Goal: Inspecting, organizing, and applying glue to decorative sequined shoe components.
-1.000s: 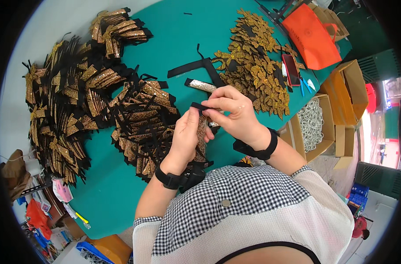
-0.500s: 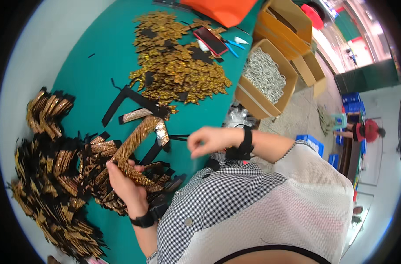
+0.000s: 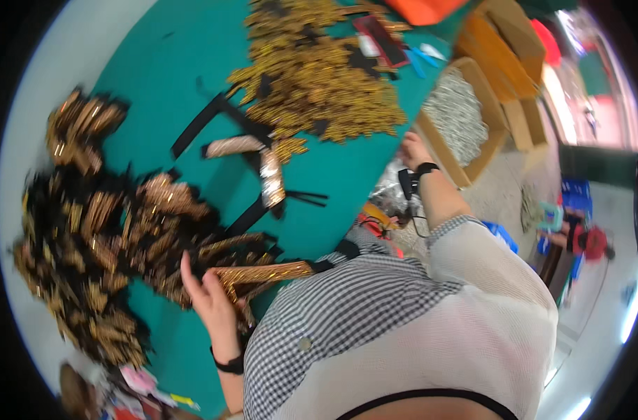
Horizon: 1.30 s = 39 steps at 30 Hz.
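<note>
From the head view, our left hand [image 3: 210, 301] is closed on a gold strip [image 3: 263, 271] whose long side points right. Our right hand [image 3: 412, 148] is far off at the green worktop [image 3: 158, 91] edge, and we cannot tell its grip.

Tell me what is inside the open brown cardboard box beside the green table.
The brown cardboard box is filled with a heap of small silvery-white pieces. Whatever lies beneath that heap, and the box's bottom, is covered.

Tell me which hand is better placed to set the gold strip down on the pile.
Left. The left hand already grips the gold strip right beside the black-and-gold pile, while the right hand is away at the table edge.
</note>
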Motion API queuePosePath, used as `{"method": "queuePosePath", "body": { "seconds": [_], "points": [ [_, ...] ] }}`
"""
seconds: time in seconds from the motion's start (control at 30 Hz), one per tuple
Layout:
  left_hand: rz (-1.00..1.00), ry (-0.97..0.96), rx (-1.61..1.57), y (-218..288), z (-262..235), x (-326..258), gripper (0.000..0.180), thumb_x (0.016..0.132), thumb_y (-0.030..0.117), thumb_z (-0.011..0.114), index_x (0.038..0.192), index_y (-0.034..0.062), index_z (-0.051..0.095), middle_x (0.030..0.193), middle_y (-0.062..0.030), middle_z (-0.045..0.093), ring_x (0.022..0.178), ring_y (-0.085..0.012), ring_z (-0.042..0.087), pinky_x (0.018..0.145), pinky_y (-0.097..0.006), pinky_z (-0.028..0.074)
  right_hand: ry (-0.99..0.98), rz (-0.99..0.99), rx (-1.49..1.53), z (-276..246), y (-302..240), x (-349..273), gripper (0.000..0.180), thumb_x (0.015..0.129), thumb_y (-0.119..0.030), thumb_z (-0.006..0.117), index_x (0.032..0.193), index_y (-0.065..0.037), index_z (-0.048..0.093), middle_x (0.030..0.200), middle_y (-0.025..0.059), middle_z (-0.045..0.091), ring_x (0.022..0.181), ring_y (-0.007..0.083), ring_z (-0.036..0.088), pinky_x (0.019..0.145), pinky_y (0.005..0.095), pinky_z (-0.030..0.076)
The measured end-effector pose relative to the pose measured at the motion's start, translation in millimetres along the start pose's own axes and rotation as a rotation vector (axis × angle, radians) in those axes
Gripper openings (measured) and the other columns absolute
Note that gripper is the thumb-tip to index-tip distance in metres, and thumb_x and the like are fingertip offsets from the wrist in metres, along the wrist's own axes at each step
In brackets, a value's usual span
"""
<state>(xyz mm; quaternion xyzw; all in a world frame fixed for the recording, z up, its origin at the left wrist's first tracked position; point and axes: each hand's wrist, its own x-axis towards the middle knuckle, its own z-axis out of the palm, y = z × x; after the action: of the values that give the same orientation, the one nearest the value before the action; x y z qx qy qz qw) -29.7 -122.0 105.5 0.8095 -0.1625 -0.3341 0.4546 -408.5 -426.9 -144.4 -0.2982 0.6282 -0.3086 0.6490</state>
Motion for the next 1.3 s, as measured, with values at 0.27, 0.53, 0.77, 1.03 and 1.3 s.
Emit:
{"method": "queuePosePath", "body": {
  "seconds": [0.27, 0.53, 0.77, 1.03, 1.3],
  "points": [
    [-0.117, -0.224, -0.127, -38.7, -26.9, -27.4, 0.038, 0.089, 0.009, 0.049, 0.126, 0.0025, 0.042, 0.101, -0.0036, 0.056, 0.067, -0.0045, 0.050, 0.050, -0.018, 0.046, 0.454, 0.001, -0.439, -23.9, -11.1, 7.3, 0.045, 0.075, -0.019, 0.064, 0.114, -0.002, 0.049, 0.105, 0.0114, 0.055, 0.081, 0.0275, 0.056, 0.064, 0.0413, 0.048],
    [0.101, -0.044, 0.136, -106.7, -36.1, -43.8, 0.026, 0.076, 0.010, 0.066, 0.095, -0.0006, 0.053, 0.089, -0.0063, 0.055, 0.082, -0.0191, 0.049, 0.073, -0.033, 0.042, -0.007, -0.784, -0.747, 125.6, -118.0, -47.3, 0.021, 0.079, -0.008, 0.057, 0.098, -0.002, 0.063, 0.087, 0.0083, 0.064, 0.078, 0.0142, 0.059, 0.069, 0.0252, 0.047],
    [0.301, 0.381, 0.605, -100.8, -16.2, -36.5, 0.036, 0.065, 0.018, 0.076, 0.080, 0.0017, 0.048, 0.077, -0.0102, 0.048, 0.077, -0.0277, 0.047, 0.066, -0.036, 0.040, -0.295, -1.136, -1.307, 362.5, -76.7, -87.0, 0.024, 0.077, -0.019, 0.057, 0.095, -0.002, 0.058, 0.093, 0.0169, 0.059, 0.089, 0.0344, 0.057, 0.078, 0.0409, 0.047],
    [0.374, 0.230, 0.466, -88.5, -34.1, -37.3, 0.030, 0.065, 0.016, 0.077, 0.074, 0.0036, 0.051, 0.074, -0.0086, 0.051, 0.067, -0.0247, 0.051, 0.057, -0.033, 0.042, -0.228, -0.865, -1.221, 382.1, -76.6, -86.6, 0.044, 0.072, -0.012, 0.063, 0.111, -0.002, 0.047, 0.093, 0.0173, 0.057, 0.087, 0.0334, 0.057, 0.077, 0.0399, 0.047],
    [0.474, -0.008, -0.143, 2.7, -3.2, 32.1, 0.051, 0.076, 0.010, 0.066, 0.121, -0.0025, 0.045, 0.093, -0.0124, 0.060, 0.079, -0.0176, 0.059, 0.068, -0.026, 0.048, -0.472, -1.600, -0.846, 330.7, -87.4, -213.4, 0.026, 0.067, 0.003, 0.061, 0.092, -0.005, 0.061, 0.081, 0.0087, 0.057, 0.065, 0.0232, 0.056, 0.056, 0.0312, 0.046]
  ]
}}
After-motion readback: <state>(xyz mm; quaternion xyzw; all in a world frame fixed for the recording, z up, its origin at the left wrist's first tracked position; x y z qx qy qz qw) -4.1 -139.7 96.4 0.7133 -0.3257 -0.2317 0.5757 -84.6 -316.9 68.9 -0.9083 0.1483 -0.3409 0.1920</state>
